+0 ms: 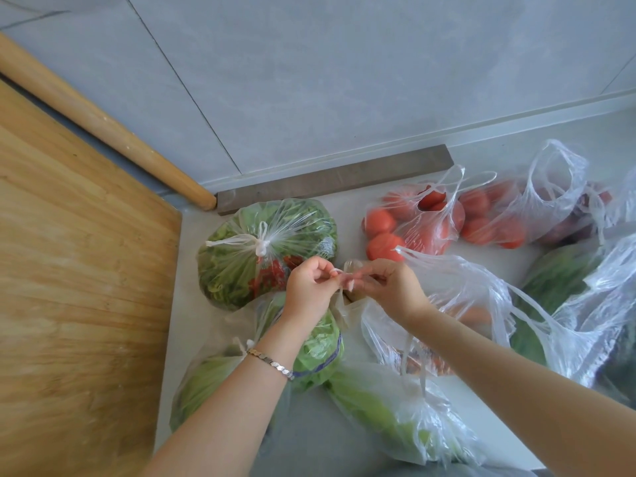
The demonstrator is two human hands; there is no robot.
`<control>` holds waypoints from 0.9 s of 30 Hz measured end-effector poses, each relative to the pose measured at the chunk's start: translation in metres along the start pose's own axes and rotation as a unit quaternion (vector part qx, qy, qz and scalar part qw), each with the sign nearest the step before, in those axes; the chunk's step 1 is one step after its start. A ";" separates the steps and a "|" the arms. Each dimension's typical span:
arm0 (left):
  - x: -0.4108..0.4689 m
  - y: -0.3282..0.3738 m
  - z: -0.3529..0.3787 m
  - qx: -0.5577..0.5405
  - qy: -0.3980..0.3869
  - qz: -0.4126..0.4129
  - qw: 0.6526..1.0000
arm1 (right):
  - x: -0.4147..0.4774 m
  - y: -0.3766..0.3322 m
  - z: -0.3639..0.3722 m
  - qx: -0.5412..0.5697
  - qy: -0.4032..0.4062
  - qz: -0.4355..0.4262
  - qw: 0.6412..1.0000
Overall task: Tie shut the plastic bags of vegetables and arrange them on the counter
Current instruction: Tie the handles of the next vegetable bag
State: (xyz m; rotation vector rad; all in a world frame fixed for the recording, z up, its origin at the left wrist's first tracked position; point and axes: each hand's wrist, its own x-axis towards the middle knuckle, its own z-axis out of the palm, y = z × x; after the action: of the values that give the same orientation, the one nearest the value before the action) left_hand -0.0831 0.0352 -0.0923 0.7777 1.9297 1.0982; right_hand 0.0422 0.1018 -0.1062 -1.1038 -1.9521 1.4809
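My left hand (pixel 309 287) and my right hand (pixel 389 287) meet over the middle of the counter, each pinching a handle of a clear bag of lettuce (pixel 320 349) that lies under my left wrist. The handles are pulled together between my fingertips. Behind my hands lies a knotted bag of leafy greens and red chillies (pixel 261 249). An open bag of tomatoes (pixel 416 218) sits at the back, with a second tomato bag (pixel 495 218) to its right. An open bag of carrots (pixel 447 318) lies under my right forearm.
A wooden cutting board (pixel 79 287) fills the left side, with a rolling pin (pixel 103 122) behind it. A dark strip (pixel 337 177) runs along the wall. More bags of greens lie at the front left (pixel 206 383), the front centre (pixel 395 411) and the right (pixel 568 287).
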 end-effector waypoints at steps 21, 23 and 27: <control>0.044 -0.027 -0.066 0.566 -0.041 0.184 0.802 | -0.017 0.056 -0.033 -0.438 -0.038 0.061 0.896; 0.046 -0.021 -0.060 0.586 -0.051 0.147 0.795 | -0.014 0.052 -0.033 -0.405 -0.041 0.124 0.905; 0.044 0.003 -0.055 0.414 -0.125 -0.011 0.901 | -0.002 0.026 -0.035 -0.042 -0.038 0.196 0.979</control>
State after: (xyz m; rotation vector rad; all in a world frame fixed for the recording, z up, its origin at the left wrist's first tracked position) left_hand -0.1524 0.0487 -0.0857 1.2612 2.1457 0.0847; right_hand 0.0780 0.1225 -0.1196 -1.5609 -1.9417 1.6685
